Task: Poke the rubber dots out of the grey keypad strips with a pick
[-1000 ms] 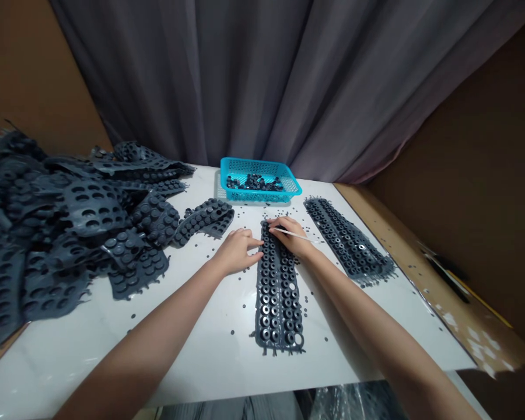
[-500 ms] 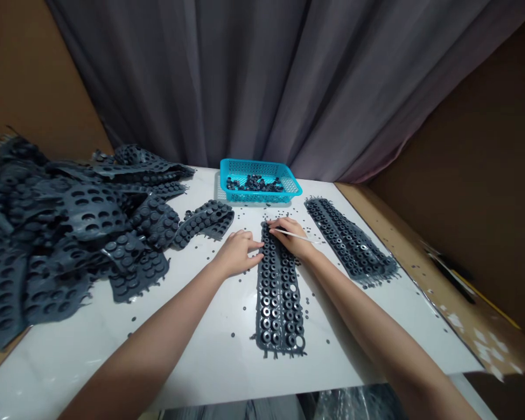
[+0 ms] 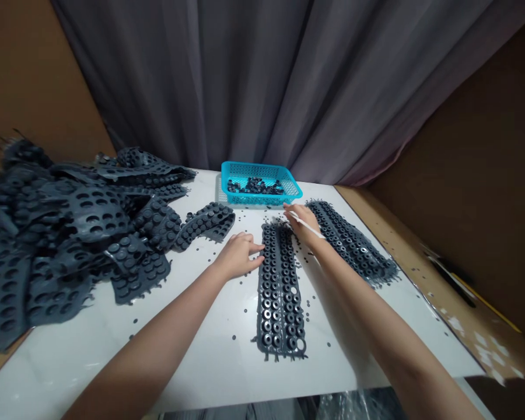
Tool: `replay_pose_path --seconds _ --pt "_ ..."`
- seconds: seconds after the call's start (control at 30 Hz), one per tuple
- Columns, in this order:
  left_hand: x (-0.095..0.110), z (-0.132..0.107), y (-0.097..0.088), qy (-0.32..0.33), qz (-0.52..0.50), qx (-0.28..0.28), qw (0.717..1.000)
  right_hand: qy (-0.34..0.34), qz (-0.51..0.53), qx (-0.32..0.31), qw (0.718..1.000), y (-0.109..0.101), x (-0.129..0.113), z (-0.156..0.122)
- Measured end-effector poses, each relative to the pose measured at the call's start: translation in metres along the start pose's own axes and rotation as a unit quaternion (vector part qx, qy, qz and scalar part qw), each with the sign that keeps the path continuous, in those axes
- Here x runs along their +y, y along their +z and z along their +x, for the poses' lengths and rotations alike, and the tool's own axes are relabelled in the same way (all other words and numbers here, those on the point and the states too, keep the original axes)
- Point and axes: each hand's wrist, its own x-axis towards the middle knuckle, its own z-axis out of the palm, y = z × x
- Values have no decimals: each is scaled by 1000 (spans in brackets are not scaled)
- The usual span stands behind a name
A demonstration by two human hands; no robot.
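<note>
A dark rubber sheet (image 3: 279, 291) with rows of round, holed pieces lies lengthwise in front of me on the white table. Two round openings show through it along its right side. My left hand (image 3: 240, 255) rests at the sheet's left edge, thumb and forefinger apart and touching it. Above the table, just past the sheet's far right corner, my right hand (image 3: 305, 224) is closed around a thin white stick (image 3: 305, 224). Whether its fingertips also pinch a small piece is too small to tell. Behind stands a turquoise basket (image 3: 262, 199) with small dark pieces inside.
A second sheet of the same kind (image 3: 354, 242) lies to the right. Crumpled, punched-out rubber sheets (image 3: 79, 233) are heaped on the left. Small dark discs are scattered over the white tabletop (image 3: 201, 350). A grey curtain (image 3: 245, 81) hangs behind, and brown panels stand at both sides.
My right hand has lifted off the sheet's far end and moved right and away, towards the basket, with the white stick. My left hand has stayed at the sheet's edge.
</note>
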Motion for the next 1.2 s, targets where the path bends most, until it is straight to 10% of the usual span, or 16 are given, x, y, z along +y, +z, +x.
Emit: replay_pose_path --seconds 0.4,0.83,1.2 --pt "-1 -3 0 -18 -32 32 999 145 39 200 968 -27 -3 -69" --pt "1 92 13 -122 -69 51 989 187 230 131 946 -20 -2 -73" --pt "20 68 -16 -157 -390 85 903 97 140 57 984 -28 0 -69"
